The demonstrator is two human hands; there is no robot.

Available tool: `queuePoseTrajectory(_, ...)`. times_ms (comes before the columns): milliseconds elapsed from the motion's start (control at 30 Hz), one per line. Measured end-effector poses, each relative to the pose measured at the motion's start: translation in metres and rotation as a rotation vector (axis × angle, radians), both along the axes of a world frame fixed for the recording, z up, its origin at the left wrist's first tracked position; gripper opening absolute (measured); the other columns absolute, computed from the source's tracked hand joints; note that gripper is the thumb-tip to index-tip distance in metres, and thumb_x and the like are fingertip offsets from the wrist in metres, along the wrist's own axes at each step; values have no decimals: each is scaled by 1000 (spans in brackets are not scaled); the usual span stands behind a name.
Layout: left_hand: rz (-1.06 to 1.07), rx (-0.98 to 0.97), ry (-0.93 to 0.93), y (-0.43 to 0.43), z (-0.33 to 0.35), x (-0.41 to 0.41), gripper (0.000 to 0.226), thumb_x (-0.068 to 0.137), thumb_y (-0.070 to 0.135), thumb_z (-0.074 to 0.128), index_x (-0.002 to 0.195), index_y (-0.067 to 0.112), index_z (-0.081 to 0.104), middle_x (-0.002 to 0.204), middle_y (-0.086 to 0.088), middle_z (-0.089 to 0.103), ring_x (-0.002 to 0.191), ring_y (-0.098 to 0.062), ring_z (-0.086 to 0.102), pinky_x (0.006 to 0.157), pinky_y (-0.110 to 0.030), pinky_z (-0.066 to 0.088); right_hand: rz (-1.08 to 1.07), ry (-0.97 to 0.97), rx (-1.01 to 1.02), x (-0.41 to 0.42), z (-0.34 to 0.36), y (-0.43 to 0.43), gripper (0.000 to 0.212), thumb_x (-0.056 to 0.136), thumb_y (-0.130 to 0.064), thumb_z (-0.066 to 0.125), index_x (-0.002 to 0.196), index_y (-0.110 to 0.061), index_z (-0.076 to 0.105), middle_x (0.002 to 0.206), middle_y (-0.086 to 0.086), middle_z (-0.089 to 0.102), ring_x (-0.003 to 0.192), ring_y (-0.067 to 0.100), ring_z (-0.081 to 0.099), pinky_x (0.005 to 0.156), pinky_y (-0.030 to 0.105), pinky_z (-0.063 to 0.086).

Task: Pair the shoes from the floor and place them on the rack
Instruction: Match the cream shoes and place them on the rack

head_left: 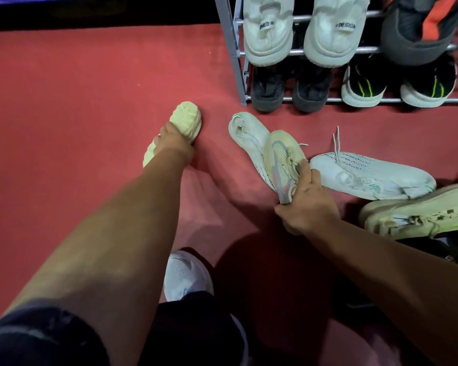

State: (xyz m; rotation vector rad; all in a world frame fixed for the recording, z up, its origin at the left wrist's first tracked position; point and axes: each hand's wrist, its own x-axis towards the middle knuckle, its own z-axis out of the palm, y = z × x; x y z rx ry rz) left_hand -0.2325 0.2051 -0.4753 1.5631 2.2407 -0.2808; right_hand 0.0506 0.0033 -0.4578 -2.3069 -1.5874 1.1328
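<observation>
My right hand (302, 204) is wrapped round the heel end of a cream sneaker (280, 154) with a pink-grey side panel. The toe is tipped up and away from me, clear of the red floor (77, 101). I'd say it's held that way so its mate can be brought alongside. Out on the other side, my left hand (171, 140) is clamped over the middle of a pale yellow shoe (187, 118), well apart from the first. My wrist hides most of the fingers, so I can't tell whether that shoe is off the floor. To my eye the colours are close enough for a pair. Just behind the cream sneaker lies a white knit sneaker (245, 133), and beside it a white sneaker with a teal mark (368, 175), laces loose, both unpaired. Beyond stands the rack (236, 48), with white chunky trainers (269, 35) on an upper rung and black shoes (267, 88) below.
</observation>
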Motion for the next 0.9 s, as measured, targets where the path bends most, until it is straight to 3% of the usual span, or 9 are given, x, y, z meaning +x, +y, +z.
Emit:
queuePoseTrajectory(300, 8, -156, 195, -21, 9, 2, 99, 71, 59, 71, 149, 7, 41, 144, -13, 48, 136, -35, 45, 108, -45, 43, -42, 78, 19, 10, -2, -6, 114, 71, -40, 78, 164, -24, 13, 147, -5, 36, 123, 24, 59, 90, 32, 43)
queuePoseTrajectory(367, 97, -234, -5, -35, 12, 13, 90, 64, 60, 76, 135, 8, 57, 126, -13, 65, 116, -32, 66, 97, -40, 55, -55, 114, -3, 18, 0, -1, 106, 70, -41, 81, 158, -26, 24, 143, -2, 43, 120, 25, 59, 90, 32, 42)
queuePoseTrajectory(400, 189, -245, -166, -41, 15, 18, 78, 63, 54, 80, 123, 8, 62, 110, -11, 71, 96, -30, 74, 80, -36, 62, -73, 140, -13, 23, 1, 1, 96, 68, -41, 82, 149, -26, 33, 138, 0, 49, 116, 25, 59, 90, 32, 43)
queuePoseTrajectory(467, 351, -191, -435, -53, 21, 24, 64, 61, 39, 88, 113, 11, 63, 95, -7, 73, 76, -27, 75, 61, -34, 63, -109, 186, -30, 33, 4, 4, 77, 64, -41, 83, 129, -27, 43, 124, 0, 58, 107, 25, 60, 87, 35, 46)
queuePoseTrajectory(567, 372, -9, -666, -64, 40, 31, 58, 59, 26, 92, 111, 16, 68, 101, -1, 76, 86, -21, 74, 73, -34, 62, -128, 220, -61, 48, 12, 8, 74, 64, -44, 84, 125, -31, 43, 110, -5, 60, 98, 21, 57, 76, 33, 42)
queuePoseTrajectory(667, 382, 230, -852, -69, 71, 43, 56, 59, 19, 95, 104, 20, 61, 98, 5, 73, 83, -5, 72, 64, -21, 55, -115, 216, -88, 54, 21, 11, 83, 66, -46, 83, 136, -29, 41, 110, -5, 60, 98, 20, 55, 80, 33, 41)
queuePoseTrajectory(767, 315, 447, -921, -74, 102, 52, 61, 63, 15, 92, 112, 22, 55, 102, 8, 68, 79, 11, 65, 65, -11, 51, -130, 206, -85, 54, 31, 11, 88, 68, -48, 82, 142, -27, 40, 112, -2, 61, 98, 21, 52, 81, 33, 39)
queuePoseTrajectory(800, 299, 479, -955, -78, 109, 55, 64, 65, 12, 91, 117, 22, 54, 108, 5, 68, 88, 8, 65, 72, -14, 54, -146, 214, -80, 54, 34, 11, 88, 68, -48, 82, 142, -27, 40, 113, -1, 63, 98, 23, 53, 81, 34, 39)
queuePoseTrajectory(900, 312, 431, -1074, -108, 110, 60, 76, 68, -4, 88, 132, 8, 50, 124, -14, 67, 111, -25, 67, 94, -42, 58, -191, 218, -65, 56, 45, 9, 91, 71, -47, 82, 147, -23, 39, 119, 1, 68, 105, 27, 60, 82, 35, 42)
